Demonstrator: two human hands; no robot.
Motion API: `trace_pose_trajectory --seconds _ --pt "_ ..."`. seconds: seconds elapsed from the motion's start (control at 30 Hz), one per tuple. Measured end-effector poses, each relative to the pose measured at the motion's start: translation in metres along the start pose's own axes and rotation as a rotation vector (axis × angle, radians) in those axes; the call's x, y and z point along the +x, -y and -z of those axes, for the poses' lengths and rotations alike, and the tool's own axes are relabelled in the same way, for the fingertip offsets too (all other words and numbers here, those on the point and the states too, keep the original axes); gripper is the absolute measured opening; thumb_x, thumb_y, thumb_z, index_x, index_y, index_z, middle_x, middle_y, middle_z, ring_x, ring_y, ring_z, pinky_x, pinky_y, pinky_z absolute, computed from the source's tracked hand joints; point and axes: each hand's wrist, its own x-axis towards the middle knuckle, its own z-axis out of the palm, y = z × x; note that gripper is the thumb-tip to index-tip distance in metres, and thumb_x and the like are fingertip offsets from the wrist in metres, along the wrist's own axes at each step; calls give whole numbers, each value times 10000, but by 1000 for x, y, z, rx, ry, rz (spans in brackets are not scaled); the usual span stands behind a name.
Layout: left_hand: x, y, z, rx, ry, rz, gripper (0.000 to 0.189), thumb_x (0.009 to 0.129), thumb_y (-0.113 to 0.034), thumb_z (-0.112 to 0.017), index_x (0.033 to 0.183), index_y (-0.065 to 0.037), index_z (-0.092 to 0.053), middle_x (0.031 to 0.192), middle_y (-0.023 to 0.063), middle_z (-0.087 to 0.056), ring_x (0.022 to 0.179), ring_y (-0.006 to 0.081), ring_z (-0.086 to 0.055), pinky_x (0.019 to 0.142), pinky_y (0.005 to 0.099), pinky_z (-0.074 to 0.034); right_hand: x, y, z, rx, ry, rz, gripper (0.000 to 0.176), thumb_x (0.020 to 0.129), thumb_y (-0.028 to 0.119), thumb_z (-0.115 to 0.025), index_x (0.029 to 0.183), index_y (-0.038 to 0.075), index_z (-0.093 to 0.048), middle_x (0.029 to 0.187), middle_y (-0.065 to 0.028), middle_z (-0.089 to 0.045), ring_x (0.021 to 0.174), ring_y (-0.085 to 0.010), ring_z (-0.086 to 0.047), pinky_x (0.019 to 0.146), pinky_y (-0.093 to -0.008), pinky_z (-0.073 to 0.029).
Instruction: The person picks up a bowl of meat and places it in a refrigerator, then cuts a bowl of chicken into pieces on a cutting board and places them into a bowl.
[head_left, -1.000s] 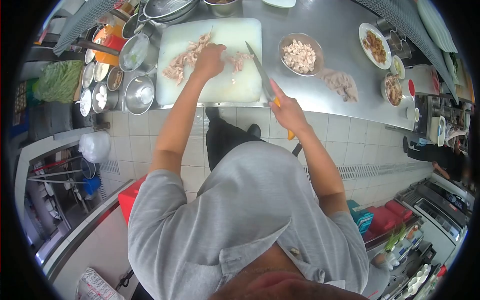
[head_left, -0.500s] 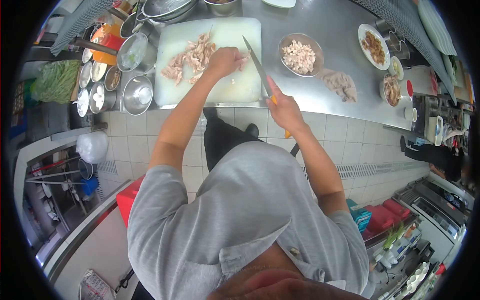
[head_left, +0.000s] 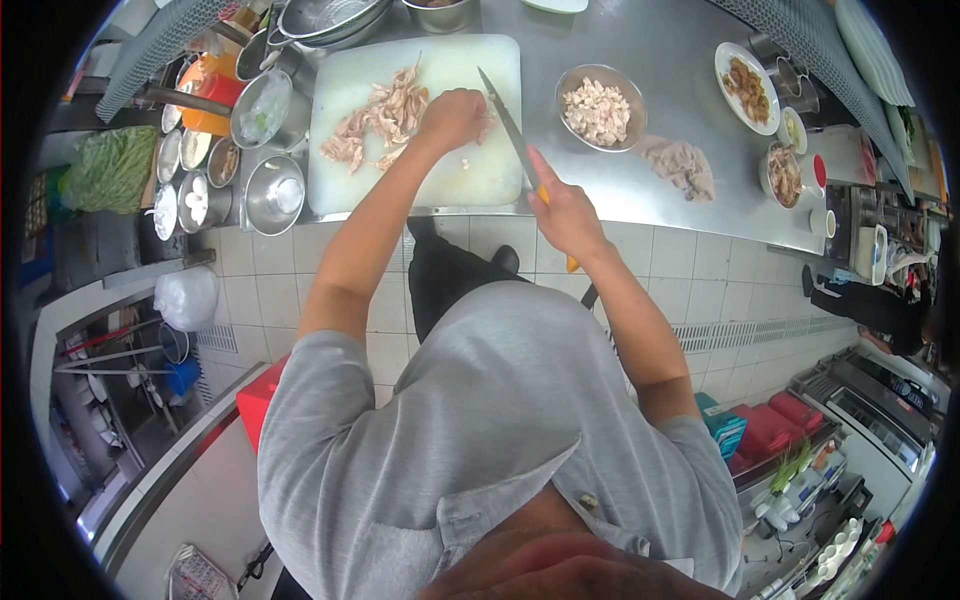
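On a white cutting board (head_left: 350,90) lies a pile of shredded pale meat (head_left: 392,108). My left hand (head_left: 456,118) is closed at the right side of the pile, its fingers pressed on a piece of meat (head_left: 487,124) that shows partly beside them. My right hand (head_left: 568,217) grips the orange handle of a knife (head_left: 510,127), whose blade points up and left over the board's right part, close to my left fingertips. A metal bowl of diced meat (head_left: 598,110) stands right of the board. Beside it is a crumpled cloth (head_left: 678,168).
Metal bowls (head_left: 274,193) and small containers crowd the left of the counter. A plate of browned food (head_left: 745,88) and a bowl of meat strips (head_left: 782,176) stand at the right. Another person (head_left: 880,308) is at the far right, beyond the counter.
The knife blade has shifted slightly left and up, nearer my left hand. My left hand has moved up a little on the board.
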Motion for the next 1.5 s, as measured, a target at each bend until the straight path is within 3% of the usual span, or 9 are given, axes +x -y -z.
trace_pose_trajectory --seconds 0.17,0.27,0.57,0.67,0.87,0.97,1.07,1.17,1.5 --pt "1 9 -7 -49 2 59 196 816 -229 -751 937 -76 -772 914 153 -749 890 350 -720 797 448 -561 -1 12 7 -11 42 -8 737 999 180 -578 1657 233 -251 968 -242 -729 943 -435 -691 900 -517 -531" --pt "-2 14 -14 -10 -107 -51 153 806 -175 -758 873 -38 -769 867 152 -759 786 317 -737 739 409 -581 -1 15 9 -39 53 11 722 998 170 -564 1654 215 -267 978 -241 -730 942 -424 -695 893 -515 -533" --pt "3 17 -14 2 -47 -36 163 801 -178 -764 897 -48 -774 859 137 -765 778 302 -742 733 374 -585 19 6 -1 -130 109 26 727 997 156 -544 1660 213 -251 999 -231 -734 923 -404 -702 864 -516 -549" --pt "-4 24 -11 -174 -125 -26 175 799 -243 -754 840 -74 -775 823 143 -751 794 333 -724 747 429 -568 17 5 12 -140 94 45 737 999 149 -539 1665 227 -235 1011 -227 -733 915 -395 -704 859 -511 -557" --pt "-15 12 -4 15 -86 7 174 832 -258 -741 865 -92 -780 842 139 -755 804 332 -726 742 443 -565 8 10 13 -205 80 118 744 998 125 -533 1667 231 -228 984 -211 -733 888 -387 -708 827 -505 -571" --pt "-10 22 -14 103 -114 -72 170 836 -254 -737 877 -96 -784 861 147 -756 812 345 -725 746 451 -565 14 8 4 -244 110 108 749 992 113 -529 1668 231 -228 981 -212 -733 883 -391 -708 827 -507 -571" --pt "-8 16 -11 172 -49 6 165 808 -224 -768 926 -112 -796 907 132 -771 819 299 -750 763 398 -584 21 0 -11 -242 114 94 759 987 108 -527 1670 240 -222 992 -214 -732 887 -391 -708 832 -511 -569" --pt "-10 26 -8 -38 -86 67 170 811 -198 -758 951 -106 -789 905 128 -772 827 291 -753 765 395 -587 23 2 -4 -200 108 89 771 984 112 -532 1671 258 -216 997 -214 -731 901 -383 -707 834 -510 -567" --pt "-37 23 -15 67 -69 -14 156 821 -157 -753 957 -83 -772 879 118 -774 816 287 -754 753 393 -591 7 13 14 -266 152 157 771 980 102 -539 1669 260 -230 991 -213 -729 897 -378 -708 812 -497 -569"
